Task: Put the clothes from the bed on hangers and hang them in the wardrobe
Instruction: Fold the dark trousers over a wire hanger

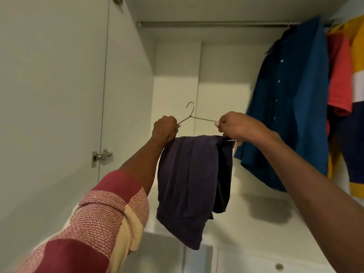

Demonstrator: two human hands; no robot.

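Note:
A thin metal hanger (194,115) is held up inside the white wardrobe, its hook pointing upward well below the rail (212,24). A dark purple garment (189,178) is folded over the hanger's lower bar and hangs down. My left hand (165,129) grips the hanger's left end. My right hand (232,126) grips its right end, fingers curled round wire and cloth. The bed is out of view.
On the rail's right end hang a blue button shirt (291,103), a coral top (339,75) and a yellow, white and navy garment (357,62). The open wardrobe door (53,95) with its hinge (101,155) stands at left. A white shelf (256,219) with drawers lies below.

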